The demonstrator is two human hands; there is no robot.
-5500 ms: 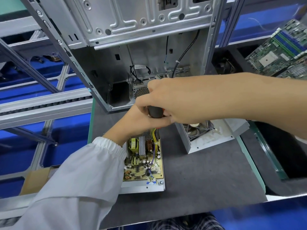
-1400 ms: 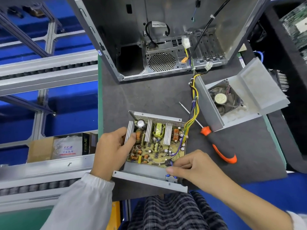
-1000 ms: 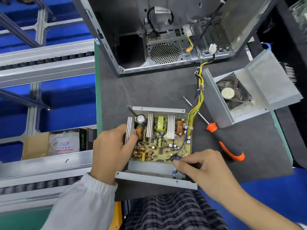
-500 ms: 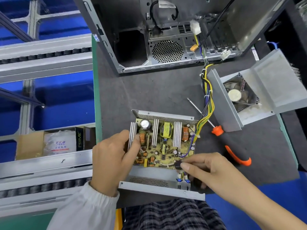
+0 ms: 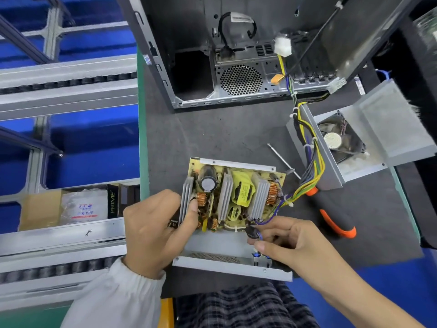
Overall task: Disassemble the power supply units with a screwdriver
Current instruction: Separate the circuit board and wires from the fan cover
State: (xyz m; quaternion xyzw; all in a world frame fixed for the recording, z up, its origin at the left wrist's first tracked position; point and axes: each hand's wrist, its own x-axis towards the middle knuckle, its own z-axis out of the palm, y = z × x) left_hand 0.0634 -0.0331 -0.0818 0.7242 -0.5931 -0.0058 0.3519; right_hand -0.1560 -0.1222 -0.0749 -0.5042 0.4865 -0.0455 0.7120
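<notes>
Head view looks down on a power supply circuit board [image 5: 234, 197] tilted up out of its open metal chassis tray [image 5: 220, 247], which sits at the near edge of the counter [image 5: 212, 131], toward its left side. The left hand [image 5: 153, 230] grips the board's left finned heatsink [image 5: 186, 200], thumb pressed on the fins beside a copper coil. The right hand [image 5: 290, 242] pinches a small dark component or connector on purple wires [image 5: 251, 232] at the board's near right corner.

My judgement: the board is light but stiff and brittle, with sharp solder points underneath and tall parts such as the capacitor [image 5: 208, 179] that could snap if levered. The heatsinks and bare board edges are the safest places to hold. The wire bundle [image 5: 312, 171] tethers the board to the fan-bearing cover [image 5: 369, 143] at the right edge, so the board will resist lifting and could drag the cover. An orange-handled screwdriver [image 5: 331, 216] lies on the counter to the right, partly under the bundle. A computer case [image 5: 236, 74] stands at the far edge.
</notes>
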